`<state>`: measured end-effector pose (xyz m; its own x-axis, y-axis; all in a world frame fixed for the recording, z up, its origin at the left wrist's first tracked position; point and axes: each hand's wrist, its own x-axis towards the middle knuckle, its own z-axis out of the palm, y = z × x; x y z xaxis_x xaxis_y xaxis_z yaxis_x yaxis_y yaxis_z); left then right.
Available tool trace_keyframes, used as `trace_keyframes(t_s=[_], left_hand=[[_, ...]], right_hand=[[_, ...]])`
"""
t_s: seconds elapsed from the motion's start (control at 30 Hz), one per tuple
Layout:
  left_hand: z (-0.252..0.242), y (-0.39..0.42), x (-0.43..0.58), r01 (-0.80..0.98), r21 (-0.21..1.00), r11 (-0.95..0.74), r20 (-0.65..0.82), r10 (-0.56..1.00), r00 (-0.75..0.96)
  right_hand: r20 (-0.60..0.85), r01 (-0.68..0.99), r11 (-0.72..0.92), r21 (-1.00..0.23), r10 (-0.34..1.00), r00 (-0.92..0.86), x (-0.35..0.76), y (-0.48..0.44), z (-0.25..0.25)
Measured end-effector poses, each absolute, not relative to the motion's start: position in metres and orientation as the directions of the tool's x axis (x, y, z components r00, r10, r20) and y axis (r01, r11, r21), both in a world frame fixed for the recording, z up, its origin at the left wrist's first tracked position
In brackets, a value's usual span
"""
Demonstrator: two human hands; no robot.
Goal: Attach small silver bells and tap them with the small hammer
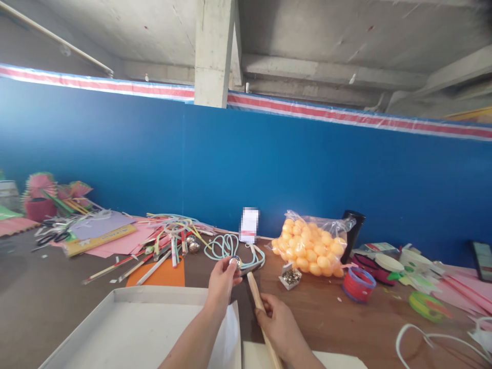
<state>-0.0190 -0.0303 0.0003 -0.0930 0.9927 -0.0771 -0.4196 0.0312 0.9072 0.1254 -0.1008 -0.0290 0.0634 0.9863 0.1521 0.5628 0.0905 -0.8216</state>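
Between the fingertips of my left hand (222, 283) is a shiny silver ball (235, 262), held above the table's middle. My right hand (280, 324) is wrapped round a pale wooden handle (254, 291), which slants up and away toward the ball. A dark piece lies by the handle's far end; I cannot tell whether it is joined to it. Under my left forearm stands a shallow white box (154, 328). Coiled light-blue cord (221, 247) lies just beyond the ball, and more silver balls (192, 244) sit to its left.
A clear bag of orange balls (309, 248) stands against the blue partition (307, 169), with a small tray of metal bits (291, 277) before it. Rolls of tape (359, 285) lie to the right. Sticks, coloured paper (157, 274) and scissors (54, 237) crowd the left.
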Motion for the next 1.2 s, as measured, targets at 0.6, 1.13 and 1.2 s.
trace_keyframes(t_s=[0.6,1.13,1.2], left_hand=[[-0.001,-0.029,-0.018,-0.441,0.897,0.04,-0.085,0.993,-0.082],[-0.006,-0.028,-0.017,-0.412,0.91,0.038,-0.067,0.996,-0.056],[-0.007,-0.028,-0.017,-0.408,0.913,0.034,-0.062,0.996,-0.056]], right_hand=[[0.242,0.538,0.155,-0.828,0.966,0.094,0.127,-0.101,-0.027],[0.405,0.648,0.076,-0.757,0.834,0.375,0.171,-0.08,-0.014],[0.418,0.678,0.037,-0.734,0.811,0.409,0.181,-0.074,-0.015]])
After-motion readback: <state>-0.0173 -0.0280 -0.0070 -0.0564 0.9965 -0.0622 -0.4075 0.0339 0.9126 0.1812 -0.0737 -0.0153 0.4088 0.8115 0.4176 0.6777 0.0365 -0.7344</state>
